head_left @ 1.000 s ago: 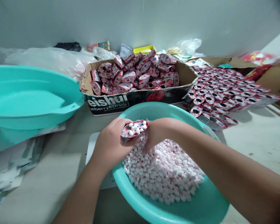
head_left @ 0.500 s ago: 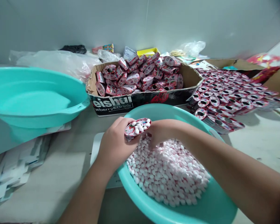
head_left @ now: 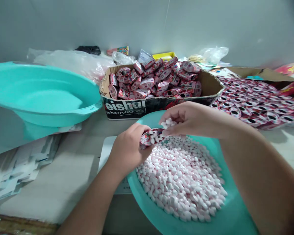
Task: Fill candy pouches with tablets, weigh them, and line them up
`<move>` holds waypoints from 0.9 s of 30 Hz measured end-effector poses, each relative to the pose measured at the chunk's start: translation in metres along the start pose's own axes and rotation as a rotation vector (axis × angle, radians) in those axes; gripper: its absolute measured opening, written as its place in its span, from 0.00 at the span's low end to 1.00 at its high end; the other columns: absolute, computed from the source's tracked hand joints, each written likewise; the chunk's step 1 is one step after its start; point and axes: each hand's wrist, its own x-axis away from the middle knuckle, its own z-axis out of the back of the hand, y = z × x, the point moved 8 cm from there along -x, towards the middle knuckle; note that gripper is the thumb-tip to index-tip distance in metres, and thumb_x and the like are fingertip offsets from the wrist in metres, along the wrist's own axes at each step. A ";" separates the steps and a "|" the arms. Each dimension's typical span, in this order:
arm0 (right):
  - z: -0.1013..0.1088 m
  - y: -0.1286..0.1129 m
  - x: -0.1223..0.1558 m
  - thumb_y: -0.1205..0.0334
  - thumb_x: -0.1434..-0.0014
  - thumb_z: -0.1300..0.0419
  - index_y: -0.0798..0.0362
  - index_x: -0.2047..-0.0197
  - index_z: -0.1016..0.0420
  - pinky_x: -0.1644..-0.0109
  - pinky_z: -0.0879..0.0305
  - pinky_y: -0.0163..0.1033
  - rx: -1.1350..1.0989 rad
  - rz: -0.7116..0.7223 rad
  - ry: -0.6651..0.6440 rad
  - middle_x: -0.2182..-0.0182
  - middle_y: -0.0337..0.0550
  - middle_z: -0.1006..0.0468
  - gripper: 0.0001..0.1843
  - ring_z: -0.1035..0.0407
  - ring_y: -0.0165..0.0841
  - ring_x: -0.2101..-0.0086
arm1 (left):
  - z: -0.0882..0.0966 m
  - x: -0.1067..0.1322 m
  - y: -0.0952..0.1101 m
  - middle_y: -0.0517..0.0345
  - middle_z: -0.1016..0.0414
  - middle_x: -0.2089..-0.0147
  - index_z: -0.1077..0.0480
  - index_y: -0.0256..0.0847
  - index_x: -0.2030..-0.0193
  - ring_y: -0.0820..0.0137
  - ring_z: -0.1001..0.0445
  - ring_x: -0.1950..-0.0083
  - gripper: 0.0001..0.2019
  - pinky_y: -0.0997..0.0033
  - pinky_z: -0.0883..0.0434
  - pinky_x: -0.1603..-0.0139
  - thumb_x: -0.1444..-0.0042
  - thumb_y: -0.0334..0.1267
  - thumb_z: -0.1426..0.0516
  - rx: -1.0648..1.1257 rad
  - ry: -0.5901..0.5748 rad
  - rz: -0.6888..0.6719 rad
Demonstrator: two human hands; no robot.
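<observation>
A printed packet (head_left: 144, 140) is gripped around its sides by the left hand (head_left: 127, 148), its open top turned upward and toward the right hand, presumably so that the white pellets visible in the opening are kept from falling out. A small heap of pellets (head_left: 168, 123) is held in the curled fingers and thumb of the right hand (head_left: 180, 122), just above the packet's far end; whether the packet is touched by the thumb cannot be told. Both hands are held over the near basin (head_left: 237, 212), an arrangement by which any dropped piece would likely be caught by the pellet pile (head_left: 181, 179) below. Directly beyond the hands, a cardboard box (head_left: 124, 109) is filled with jumbled packets (head_left: 147, 83), lying at all angles, as if order there were unimportant. Beyond and to the right of the right hand, rows of packets (head_left: 262, 104) are stood on end on the table (head_left: 68, 163), close together, with dark openings facing up; mutual support is probably gained from this packing. To the left of the left hand, a second basin (head_left: 51, 114) is set well apart from the hands.
</observation>
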 end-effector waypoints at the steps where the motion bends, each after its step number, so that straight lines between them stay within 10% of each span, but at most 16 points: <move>1: -0.004 -0.007 -0.001 0.52 0.48 0.33 0.49 0.58 0.20 0.75 0.44 0.33 0.031 0.034 0.008 0.77 0.34 0.27 0.16 0.36 0.28 0.77 | 0.000 0.000 0.000 0.63 0.26 0.55 0.30 0.48 0.54 0.66 0.26 0.57 0.12 0.69 0.38 0.64 0.46 0.39 0.39 -0.006 -0.002 -0.005; 15: 0.011 -0.026 0.006 0.51 0.40 0.39 0.51 0.57 0.20 0.63 0.35 0.37 0.053 0.217 0.313 0.62 0.43 0.21 0.14 0.28 0.33 0.64 | 0.002 -0.001 -0.001 0.60 0.26 0.56 0.31 0.45 0.57 0.66 0.27 0.57 0.09 0.69 0.37 0.63 0.45 0.38 0.39 -0.041 0.038 0.021; 27: -0.018 -0.043 -0.002 0.53 0.38 0.36 0.50 0.52 0.20 0.50 0.34 0.38 0.035 0.440 0.124 0.54 0.44 0.22 0.14 0.28 0.34 0.55 | 0.012 0.000 -0.005 0.57 0.24 0.58 0.27 0.42 0.55 0.66 0.25 0.57 0.12 0.70 0.33 0.61 0.45 0.41 0.37 0.176 0.118 0.058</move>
